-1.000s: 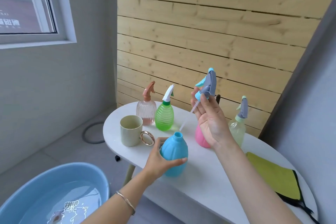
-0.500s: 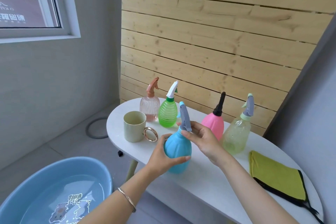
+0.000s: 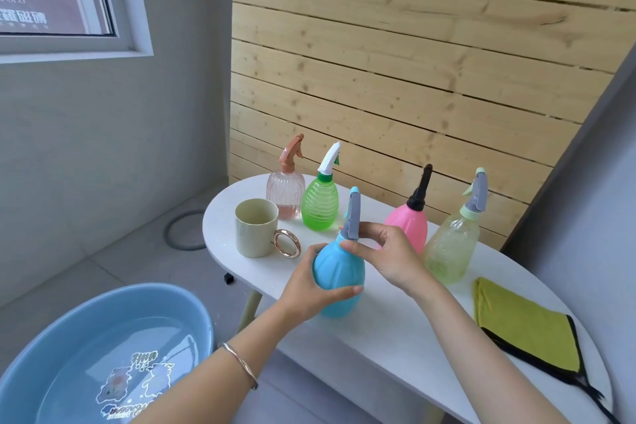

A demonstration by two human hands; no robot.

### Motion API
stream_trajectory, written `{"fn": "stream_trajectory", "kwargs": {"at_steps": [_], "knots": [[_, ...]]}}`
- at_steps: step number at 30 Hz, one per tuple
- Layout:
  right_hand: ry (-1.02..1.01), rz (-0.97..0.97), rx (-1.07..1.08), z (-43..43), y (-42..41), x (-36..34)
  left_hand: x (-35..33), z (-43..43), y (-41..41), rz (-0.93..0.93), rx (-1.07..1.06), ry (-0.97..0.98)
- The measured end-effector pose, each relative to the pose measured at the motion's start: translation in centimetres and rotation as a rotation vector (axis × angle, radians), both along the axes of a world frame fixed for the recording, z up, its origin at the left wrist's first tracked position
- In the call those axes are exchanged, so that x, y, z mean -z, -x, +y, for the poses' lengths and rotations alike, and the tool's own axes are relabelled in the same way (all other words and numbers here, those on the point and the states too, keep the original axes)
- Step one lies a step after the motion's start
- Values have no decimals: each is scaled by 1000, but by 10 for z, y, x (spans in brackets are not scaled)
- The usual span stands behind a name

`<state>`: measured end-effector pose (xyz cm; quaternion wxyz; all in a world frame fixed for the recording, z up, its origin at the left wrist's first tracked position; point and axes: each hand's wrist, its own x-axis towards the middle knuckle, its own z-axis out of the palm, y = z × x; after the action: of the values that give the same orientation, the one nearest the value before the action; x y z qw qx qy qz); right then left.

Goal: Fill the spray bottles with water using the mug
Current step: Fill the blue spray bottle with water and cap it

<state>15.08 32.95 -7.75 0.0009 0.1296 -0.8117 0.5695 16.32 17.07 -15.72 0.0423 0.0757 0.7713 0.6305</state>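
The blue spray bottle [image 3: 339, 280], upright on the near side of the tabletop [image 3: 395, 330], is gripped by the left hand [image 3: 306, 289] while its spray head [image 3: 352, 217], held aloft a second ago, is now seated and pinched by the right hand [image 3: 389, 258], which suggests it is being closed.

left hand [image 3: 306, 289] curled, right hand [image 3: 389, 260] pinching
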Motion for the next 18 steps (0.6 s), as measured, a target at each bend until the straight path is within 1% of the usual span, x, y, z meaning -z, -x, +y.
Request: {"fn": "stream_trajectory", "kwargs": {"at_steps": [5, 8, 10, 12, 14, 16, 18], "knots": [[-18, 86, 217, -11, -3, 10, 0, 2, -2, -5, -20, -11], [-73, 173, 342, -19, -6, 15, 0, 3, -2, -2, -20, -13], [-74, 202, 392, -25, -8, 19, -1, 2, -2, 3, -19, -5], [-50, 184, 368, -26, -11, 25, -1, 2, -3, 5, -17, 8], [-12, 146, 288, -25, -14, 26, -1, 3, -4, 10, -11, 5], [8, 125, 235, -23, -15, 26, 0, 2, -3, 11, 17, 1], [11, 132, 228, -22, -13, 25, 3, -1, -3, -6, 65, 21]]}}
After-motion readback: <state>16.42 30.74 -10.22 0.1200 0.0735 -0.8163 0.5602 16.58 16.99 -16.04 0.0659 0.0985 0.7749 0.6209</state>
